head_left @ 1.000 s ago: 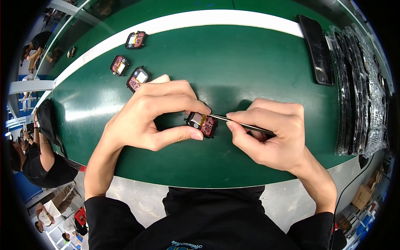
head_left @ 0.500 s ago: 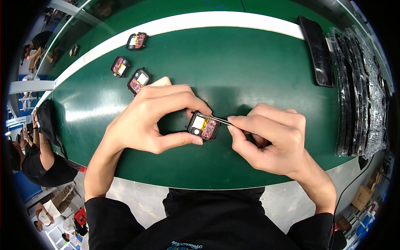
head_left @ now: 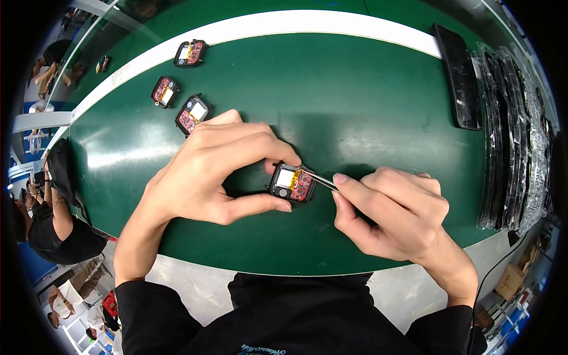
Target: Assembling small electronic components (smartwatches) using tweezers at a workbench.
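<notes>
Between the thumb and fingers of my left hand (head_left: 216, 171) sits a small black device casing (head_left: 293, 183) with its inside facing up. A red circuit board, a white block, yellow tape and a round dark part show in it. My right hand (head_left: 393, 213) pinches a pair of metal tweezers (head_left: 322, 181). Their tips reach the casing's upper edge, close to my left fingertip; what they touch there is too small to make out.
Three similar casings lie at the left: one (head_left: 190, 53) by the white strip (head_left: 319, 23), one (head_left: 164, 92) below it, one (head_left: 193, 113) near my left hand. A black tray (head_left: 458, 77) and stacked plastic-wrapped trays (head_left: 512, 142) stand on the green table (head_left: 378, 89). People work at left.
My right hand has shifted slightly right and down, with the tweezers more steeply slanted. The casing sits a little further right and lower in view, still held by my left hand.
</notes>
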